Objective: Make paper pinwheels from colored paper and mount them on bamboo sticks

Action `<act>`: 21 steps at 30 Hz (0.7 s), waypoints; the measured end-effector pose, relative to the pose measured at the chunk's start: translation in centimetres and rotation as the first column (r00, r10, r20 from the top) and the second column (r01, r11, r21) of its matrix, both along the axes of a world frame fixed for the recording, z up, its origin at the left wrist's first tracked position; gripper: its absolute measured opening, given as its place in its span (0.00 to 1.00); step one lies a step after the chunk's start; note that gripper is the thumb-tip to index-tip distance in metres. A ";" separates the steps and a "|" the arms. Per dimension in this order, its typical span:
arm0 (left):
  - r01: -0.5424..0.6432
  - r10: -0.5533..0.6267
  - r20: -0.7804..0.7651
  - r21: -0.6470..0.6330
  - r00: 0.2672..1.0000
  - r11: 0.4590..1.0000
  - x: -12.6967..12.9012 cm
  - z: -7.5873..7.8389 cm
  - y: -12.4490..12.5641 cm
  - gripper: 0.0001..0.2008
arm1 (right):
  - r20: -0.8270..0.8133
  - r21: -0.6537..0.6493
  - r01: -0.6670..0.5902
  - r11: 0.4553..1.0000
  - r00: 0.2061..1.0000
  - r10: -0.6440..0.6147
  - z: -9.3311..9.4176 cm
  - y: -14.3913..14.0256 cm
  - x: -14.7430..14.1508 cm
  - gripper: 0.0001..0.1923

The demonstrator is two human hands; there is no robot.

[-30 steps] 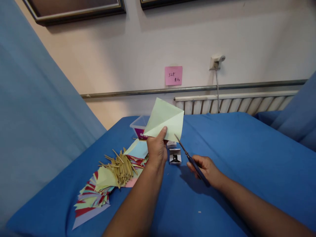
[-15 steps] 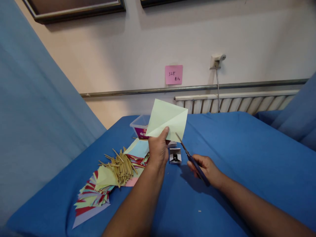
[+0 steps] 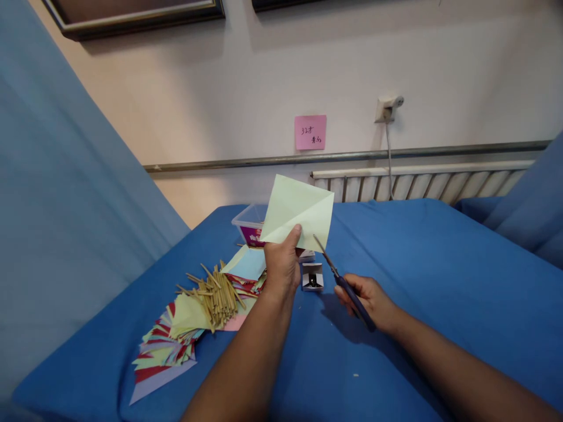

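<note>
paper [image 3: 303, 205], pale green with a diagonal crease, is pinched in the left hand [image 3: 282, 264] above the blue cloth [image 3: 431, 264]; the right hand [image 3: 372, 300] grips scissors [image 3: 352, 294], blades at the paper's lower right edge.

1 head-worn camera looks forward and down across the blue table [image 3: 457, 287].

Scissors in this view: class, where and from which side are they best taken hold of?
Probably take the scissors by the dark blue handles, from the near right, where the right hand holds them. The slim metal blades slant up and left towards the held green sheet, leaving the handle end on the near side.
</note>
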State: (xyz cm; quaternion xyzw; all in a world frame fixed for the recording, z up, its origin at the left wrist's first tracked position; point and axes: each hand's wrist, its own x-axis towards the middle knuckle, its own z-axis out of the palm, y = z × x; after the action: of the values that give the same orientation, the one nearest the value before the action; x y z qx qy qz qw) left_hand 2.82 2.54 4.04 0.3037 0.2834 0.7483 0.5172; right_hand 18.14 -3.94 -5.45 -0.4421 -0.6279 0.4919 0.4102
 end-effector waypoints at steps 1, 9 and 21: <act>-0.004 0.004 0.002 0.003 1.000 1.000 0.0 0.0 0.0 0.26 | 0.005 0.004 0.001 1.000 1.000 -0.001 0.0 0.0 0.0 0.21; -0.001 0.000 -0.016 -0.026 1.000 1.000 -0.1 0.1 -0.1 0.25 | -0.012 -0.010 -0.002 1.000 1.000 0.002 0.3 -0.2 -0.1 0.20; 0.017 -0.018 -0.027 -0.018 0.999 1.000 0.0 0.0 -0.1 0.25 | -0.057 0.008 -0.032 0.999 0.998 0.032 -0.1 -0.1 0.0 0.19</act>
State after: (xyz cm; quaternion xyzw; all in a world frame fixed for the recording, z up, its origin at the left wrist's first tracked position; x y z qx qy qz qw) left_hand 2.86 2.46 3.99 0.3117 0.2946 0.7369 0.5225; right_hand 18.11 -4.05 -5.53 -0.4163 -0.6246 0.5087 0.4216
